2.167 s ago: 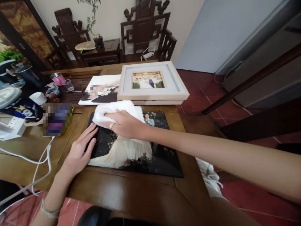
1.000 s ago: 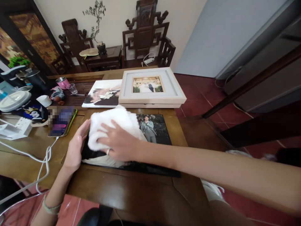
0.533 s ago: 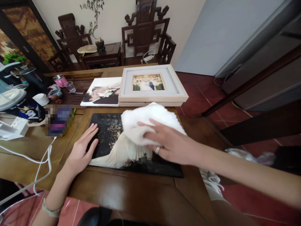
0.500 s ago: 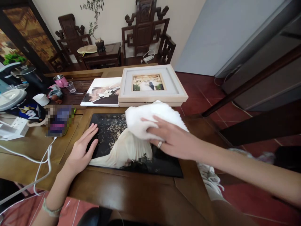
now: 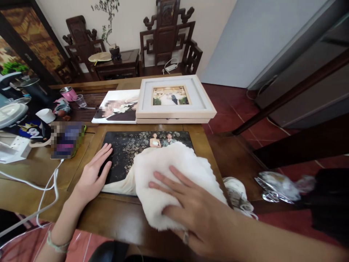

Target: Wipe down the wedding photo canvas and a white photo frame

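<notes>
Dark, glossy rectangular photo panel [image 5: 117,156] lies flat on a brown wooden table [image 5: 122,218], left hand [image 5: 92,175] spread at its left edge, right hand [image 5: 192,203] splayed over a fluffy white cloth [image 5: 163,158] across it; likely stiff and slick, best held by opposite edges.

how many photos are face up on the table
3: the dark photo panel, partly covered by the white cloth; the white-edged photo beyond it; and the framed photo right of that one. Others could be hidden beneath that last one.
</notes>
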A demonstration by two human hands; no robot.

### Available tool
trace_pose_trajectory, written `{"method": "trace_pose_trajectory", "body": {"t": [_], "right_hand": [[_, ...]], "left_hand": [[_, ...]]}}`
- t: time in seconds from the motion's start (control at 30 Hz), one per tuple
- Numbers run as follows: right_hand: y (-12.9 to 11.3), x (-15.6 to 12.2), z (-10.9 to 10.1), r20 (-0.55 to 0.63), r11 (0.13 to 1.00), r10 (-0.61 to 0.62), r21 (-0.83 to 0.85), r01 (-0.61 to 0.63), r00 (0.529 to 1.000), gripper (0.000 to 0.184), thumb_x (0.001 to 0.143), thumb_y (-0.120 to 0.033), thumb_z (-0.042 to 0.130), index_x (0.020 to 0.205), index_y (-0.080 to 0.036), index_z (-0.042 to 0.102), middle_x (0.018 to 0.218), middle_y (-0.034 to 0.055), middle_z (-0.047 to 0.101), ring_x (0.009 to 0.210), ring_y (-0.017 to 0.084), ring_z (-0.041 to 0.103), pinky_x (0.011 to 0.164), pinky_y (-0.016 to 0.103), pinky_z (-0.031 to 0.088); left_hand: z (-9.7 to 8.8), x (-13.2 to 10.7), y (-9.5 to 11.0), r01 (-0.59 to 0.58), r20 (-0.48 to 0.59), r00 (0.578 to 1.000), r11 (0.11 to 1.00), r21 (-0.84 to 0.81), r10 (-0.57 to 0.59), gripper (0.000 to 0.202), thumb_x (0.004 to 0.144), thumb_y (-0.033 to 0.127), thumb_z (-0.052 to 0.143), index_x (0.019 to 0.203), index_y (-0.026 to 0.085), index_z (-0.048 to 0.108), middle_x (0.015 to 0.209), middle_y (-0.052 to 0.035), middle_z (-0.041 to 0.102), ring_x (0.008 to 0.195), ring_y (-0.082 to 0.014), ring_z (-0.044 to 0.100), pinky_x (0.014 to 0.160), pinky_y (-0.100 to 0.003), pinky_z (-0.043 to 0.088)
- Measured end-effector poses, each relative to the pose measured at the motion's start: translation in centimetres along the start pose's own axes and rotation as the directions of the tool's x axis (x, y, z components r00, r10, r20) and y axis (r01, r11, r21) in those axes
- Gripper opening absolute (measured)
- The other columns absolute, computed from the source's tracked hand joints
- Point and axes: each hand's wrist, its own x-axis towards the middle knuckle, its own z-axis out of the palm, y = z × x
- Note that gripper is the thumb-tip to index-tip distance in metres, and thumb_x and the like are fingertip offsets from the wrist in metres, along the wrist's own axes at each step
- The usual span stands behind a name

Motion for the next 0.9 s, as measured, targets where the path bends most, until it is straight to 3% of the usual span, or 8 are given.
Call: {"method": "trace_pose_trajectory", "body": {"t": [0.2, 0.3, 0.37, 0.47, 0.53, 0.77, 0.83, 0.9], "right_hand": [[4.4, 7.0, -1.9, 0.0, 0.982, 0.139, -0.133, -0.137, 0.99, 0.031, 0.089, -0.019, 0.047, 0.113, -0.01, 0.065, 0.13, 0.0221, 0.06, 0.138, 0.036, 0.038, 0.111, 0.064, 0.025], [4.2, 9.9, -1.5, -0.073, 0.972, 0.149, -0.171, -0.159, 0.986, 0.032, 0.094, -0.021, 0.043, 0.115, -0.01, 0.064, 0.129, 0.0222, 0.061, 0.137, 0.035, 0.039, 0.11, 0.064, 0.026], [3.1, 10.5, -1.0, -0.049, 0.986, 0.057, -0.151, -0.064, 0.997, 0.033, 0.092, -0.023, 0.046, 0.118, -0.012, 0.063, 0.135, 0.0214, 0.057, 0.138, 0.036, 0.036, 0.109, 0.066, 0.023], [1.3, 9.1, -0.4, 0.051, 0.991, -0.106, -0.073, 0.11, 0.993, 0.033, 0.09, -0.024, 0.049, 0.117, -0.014, 0.065, 0.142, 0.0188, 0.052, 0.141, 0.035, 0.033, 0.112, 0.066, 0.019], [0.7, 7.1, -0.6, 0.087, 0.991, -0.128, -0.024, 0.131, 0.988, 0.032, 0.089, -0.024, 0.05, 0.115, -0.014, 0.065, 0.142, 0.0172, 0.052, 0.141, 0.034, 0.033, 0.114, 0.064, 0.019], [3.2, -0.5, -2.5, -0.09, 0.97, 0.202, -0.122, -0.212, 0.975, 0.027, 0.089, -0.015, 0.043, 0.104, -0.018, 0.065, 0.127, 0.0165, 0.064, 0.139, 0.03, 0.039, 0.113, 0.061, 0.029], [4.0, -1.6, -2.6, -0.14, 0.944, 0.275, -0.149, -0.295, 0.951, 0.027, 0.091, -0.015, 0.04, 0.102, -0.019, 0.064, 0.127, 0.0167, 0.064, 0.139, 0.031, 0.038, 0.109, 0.062, 0.035], [4.3, -1.9, -2.5, -0.165, 0.933, 0.306, -0.144, -0.33, 0.938, 0.026, 0.093, -0.018, 0.038, 0.103, -0.02, 0.062, 0.133, 0.0162, 0.06, 0.14, 0.032, 0.035, 0.106, 0.061, 0.04]], "left_hand": [[-0.1, -0.1, 0.0, 0.029, 0.0, 1.0, 0.999, -0.03, -0.029, 0.046, 0.099, 0.038, 0.04, 0.135, 0.013, 0.053, 0.147, -0.0126, 0.047, 0.14, -0.0244, 0.038, 0.117, -0.049, 0.029], [-0.2, -0.2, 0.0, 0.047, -0.011, 0.999, 0.998, -0.048, -0.047, 0.047, 0.099, 0.038, 0.037, 0.137, 0.013, 0.051, 0.147, -0.0126, 0.047, 0.14, -0.0233, 0.04, 0.118, -0.047, 0.029], [-0.3, -0.2, 0.0, 0.055, -0.022, 0.998, 0.997, -0.055, -0.057, 0.048, 0.099, 0.038, 0.037, 0.137, 0.013, 0.051, 0.147, -0.0128, 0.047, 0.139, -0.0232, 0.04, 0.118, -0.046, 0.029], [-0.3, -0.2, -0.1, 0.067, -0.016, 0.998, 0.996, -0.062, -0.068, 0.049, 0.099, 0.038, 0.038, 0.139, 0.012, 0.048, 0.149, -0.013, 0.045, 0.14, -0.0234, 0.039, 0.118, -0.045, 0.028], [-0.3, -0.3, -0.2, 0.077, -0.004, 0.997, 0.995, -0.06, -0.077, 0.051, 0.099, 0.036, 0.038, 0.143, 0.012, 0.044, 0.151, -0.0126, 0.042, 0.141, -0.023, 0.037, 0.118, -0.044, 0.027], [-0.4, -2.5, 1.0, 0.133, -0.08, 0.986, 0.98, -0.146, -0.146, 0.046, 0.096, 0.03, 0.046, 0.141, 0.019, 0.048, 0.149, -0.0083, 0.046, 0.141, -0.0224, 0.038, 0.12, -0.042, 0.025], [-0.7, -3.5, 1.8, 0.218, -0.145, 0.951, 0.926, -0.307, -0.272, 0.046, 0.09, 0.03, 0.057, 0.136, 0.025, 0.054, 0.151, -0.0048, 0.043, 0.142, -0.0242, 0.035, 0.119, -0.042, 0.027], [-1.3, -4.2, 2.4, 0.333, -0.173, 0.85, 0.761, -0.557, -0.498, 0.053, 0.08, 0.028, 0.071, 0.132, 0.031, 0.057, 0.152, -0.0017, 0.042, 0.143, -0.026, 0.034, 0.116, -0.039, 0.033]]}}
